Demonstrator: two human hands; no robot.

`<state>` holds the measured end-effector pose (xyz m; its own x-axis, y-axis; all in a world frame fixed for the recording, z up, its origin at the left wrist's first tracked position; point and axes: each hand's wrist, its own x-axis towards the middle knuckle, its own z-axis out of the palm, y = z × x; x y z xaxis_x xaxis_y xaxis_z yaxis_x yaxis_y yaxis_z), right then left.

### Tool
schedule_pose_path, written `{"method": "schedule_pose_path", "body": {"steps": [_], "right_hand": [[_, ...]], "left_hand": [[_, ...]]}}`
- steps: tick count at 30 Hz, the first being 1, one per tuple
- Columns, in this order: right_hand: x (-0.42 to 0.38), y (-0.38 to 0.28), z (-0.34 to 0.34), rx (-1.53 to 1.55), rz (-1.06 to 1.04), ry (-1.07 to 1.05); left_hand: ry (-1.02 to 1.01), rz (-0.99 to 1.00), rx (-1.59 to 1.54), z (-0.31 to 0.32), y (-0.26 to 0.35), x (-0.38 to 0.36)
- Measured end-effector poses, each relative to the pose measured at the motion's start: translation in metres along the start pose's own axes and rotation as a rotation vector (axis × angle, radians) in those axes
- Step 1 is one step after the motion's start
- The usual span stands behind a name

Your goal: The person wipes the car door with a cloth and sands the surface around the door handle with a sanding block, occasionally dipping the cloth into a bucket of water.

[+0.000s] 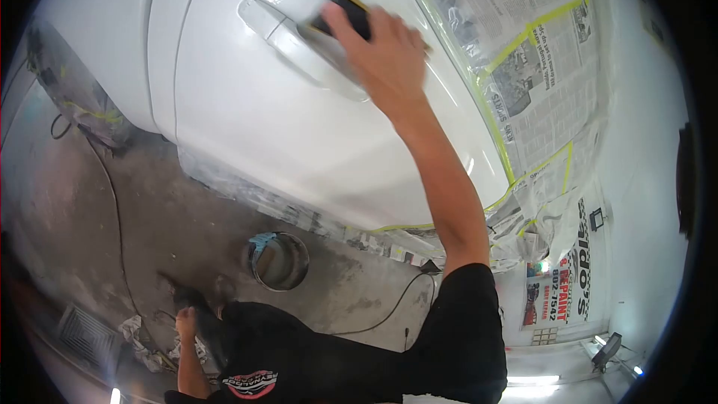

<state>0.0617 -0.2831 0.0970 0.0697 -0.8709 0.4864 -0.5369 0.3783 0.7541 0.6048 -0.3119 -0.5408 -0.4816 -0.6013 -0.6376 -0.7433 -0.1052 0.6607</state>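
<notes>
A black block with yellow edges, which looks like a sanding block (353,15), is in my right hand (389,60). My fingers wrap around it against the glossy white car door (254,142), just above the door handle (307,52). Down at the lower left, well away from the car, my left hand (186,322) is closed beside my leg. Whatever it may hold is too small to make out.
Newspaper (523,82) and yellow-green tape (497,131) mask the area beside the door. On the concrete floor (217,232) stands a bucket (289,262) with a blue cloth (262,241) over its rim. A cable (116,202) crosses the floor near a grate (88,333).
</notes>
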Motion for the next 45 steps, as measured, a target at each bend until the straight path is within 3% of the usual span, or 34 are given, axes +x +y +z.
{"method": "schedule_pose_path", "body": {"steps": [2, 5, 6, 8, 12, 14, 15, 17, 23, 26, 29, 33, 37, 38, 41, 45], "right_hand": [[-0.032, 0.004, -0.005, -0.022, 0.068, -0.006], [0.004, -0.014, 0.011, -0.024, 0.018, 0.094], [0.024, -0.022, 0.005, 0.002, 0.002, -0.015], [0.016, -0.011, 0.003, 0.013, -0.045, -0.007], [-0.033, 0.002, -0.006, -0.056, 0.021, -0.005], [-0.021, -0.006, -0.003, -0.059, 0.037, -0.034], [-0.003, -0.014, 0.007, -0.005, 0.024, 0.055], [0.022, -0.021, -0.002, -0.039, -0.014, -0.07], [-0.03, -0.004, -0.001, -0.075, 0.097, -0.018], [0.029, -0.023, 0.001, 0.013, 0.015, -0.016], [0.004, 0.001, -0.002, 0.057, -0.063, 0.002], [-0.069, 0.017, -0.01, -0.032, 0.076, -0.016], [0.038, -0.006, 0.004, 0.037, -0.048, 0.007], [0.053, -0.005, 0.004, 0.163, -0.087, 0.125], [0.008, 0.016, -0.01, 0.074, -0.079, -0.057], [-0.109, 0.021, -0.021, -0.082, 0.057, 0.005]], "left_hand": [[0.107, 0.102, -0.129, 0.004, 0.022, -0.008], [0.043, 0.111, -0.181, -0.006, 0.033, -0.011], [0.024, 0.076, -0.102, -0.008, 0.032, -0.016], [-0.002, 0.023, 0.047, -0.016, 0.033, -0.01], [0.094, 0.078, -0.101, -0.009, 0.004, 0.008], [0.121, 0.078, -0.133, -0.014, 0.004, -0.003], [0.084, 0.045, -0.051, -0.021, -0.001, -0.011], [0.009, -0.002, 0.096, -0.023, 0.0, -0.014], [0.098, 0.078, -0.035, -0.008, -0.017, -0.01], [-0.012, 0.049, 0.039, -0.018, 0.011, -0.029], [0.017, 0.033, -0.001, -0.01, -0.012, -0.017], [0.082, 0.032, -0.203, 0.004, 0.001, -0.024], [-0.022, 0.004, 0.006, -0.011, -0.022, -0.031], [-0.055, 0.006, 0.06, -0.016, -0.025, -0.033], [-0.03, 0.022, 0.049, -0.019, -0.029, -0.026], [-0.009, 0.084, -0.063, -0.012, -0.024, -0.018]]}}
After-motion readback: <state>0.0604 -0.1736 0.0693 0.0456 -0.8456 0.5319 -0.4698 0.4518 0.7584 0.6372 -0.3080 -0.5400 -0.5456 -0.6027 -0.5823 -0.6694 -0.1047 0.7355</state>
